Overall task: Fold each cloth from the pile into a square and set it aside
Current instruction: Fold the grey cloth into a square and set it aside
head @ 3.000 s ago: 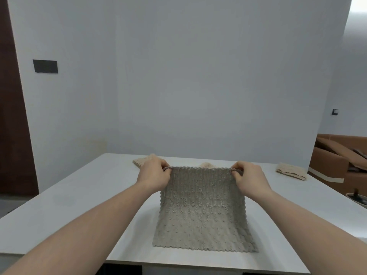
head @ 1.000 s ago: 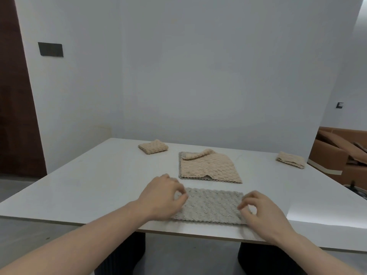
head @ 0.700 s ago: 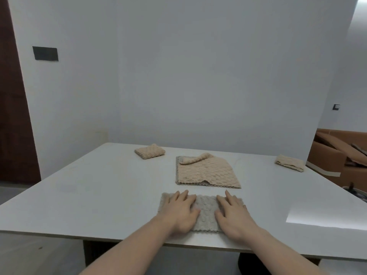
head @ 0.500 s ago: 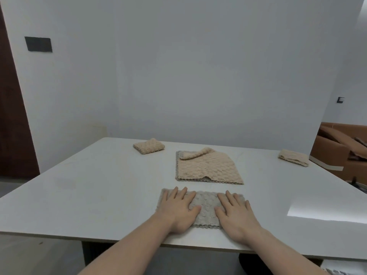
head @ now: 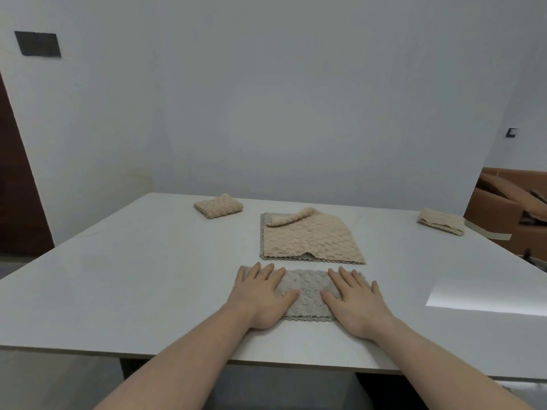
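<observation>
Head view, the only one given: a grey cloth (head: 305,294), folded into a wide strip, is seen lying close to the near edge of the white table (head: 124,276). It is pressed flat by both hands. The left hand (head: 262,295) is laid on its left end and the right hand (head: 356,300) on its right end, fingers straight and spread, nothing gripped.

Just beyond the strip, toward the middle of the table, the pile (head: 309,239) is found: a beige cloth with one far corner rolled over, on top of a grey one whose edge shows at the left. A small folded beige cloth (head: 218,205) is set aside near the far edge, left of the pile. Another folded cloth (head: 440,221) lies by the far right corner.

By this showing, two cloths are judged finished. The strip is judged to need one more fold to become a square, and at least two cloths are left in the pile.
</observation>
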`<state>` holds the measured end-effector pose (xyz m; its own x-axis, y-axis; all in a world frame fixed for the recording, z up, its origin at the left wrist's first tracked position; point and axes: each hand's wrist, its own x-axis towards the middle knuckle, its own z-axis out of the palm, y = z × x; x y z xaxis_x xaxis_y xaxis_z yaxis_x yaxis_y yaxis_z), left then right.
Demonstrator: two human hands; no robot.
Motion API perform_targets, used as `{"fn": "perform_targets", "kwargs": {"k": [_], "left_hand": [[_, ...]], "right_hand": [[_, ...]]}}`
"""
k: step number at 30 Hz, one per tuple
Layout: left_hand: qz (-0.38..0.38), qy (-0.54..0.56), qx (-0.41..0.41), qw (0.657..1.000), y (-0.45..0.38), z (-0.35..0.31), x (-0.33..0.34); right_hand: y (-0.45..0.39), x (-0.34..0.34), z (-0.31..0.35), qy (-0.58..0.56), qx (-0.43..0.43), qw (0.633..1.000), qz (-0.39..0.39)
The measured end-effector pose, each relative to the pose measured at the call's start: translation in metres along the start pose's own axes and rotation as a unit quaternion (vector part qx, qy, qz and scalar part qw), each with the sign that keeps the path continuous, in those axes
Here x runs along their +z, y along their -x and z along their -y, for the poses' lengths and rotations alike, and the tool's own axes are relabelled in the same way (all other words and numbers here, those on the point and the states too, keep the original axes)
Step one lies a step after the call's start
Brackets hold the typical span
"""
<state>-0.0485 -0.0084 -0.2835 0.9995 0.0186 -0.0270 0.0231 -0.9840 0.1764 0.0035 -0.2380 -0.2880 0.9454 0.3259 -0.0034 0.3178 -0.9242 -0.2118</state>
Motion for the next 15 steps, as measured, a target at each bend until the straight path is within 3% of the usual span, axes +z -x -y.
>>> {"fn": "perform_targets", "kwargs": {"k": [11,15], "left_hand": [[-0.011,0.028,-0.062,0.998,0.029,0.059,-0.003],[-0.051,0.053,-0.085,0.994,0.032,0.061,0.000]], "right_hand": [[0.022,-0.010,-0.040,-0.003,0.097,0.995,0.006],[0.013,-0.018,-0.044,-0.053,0.130,0.990,0.008]]}}
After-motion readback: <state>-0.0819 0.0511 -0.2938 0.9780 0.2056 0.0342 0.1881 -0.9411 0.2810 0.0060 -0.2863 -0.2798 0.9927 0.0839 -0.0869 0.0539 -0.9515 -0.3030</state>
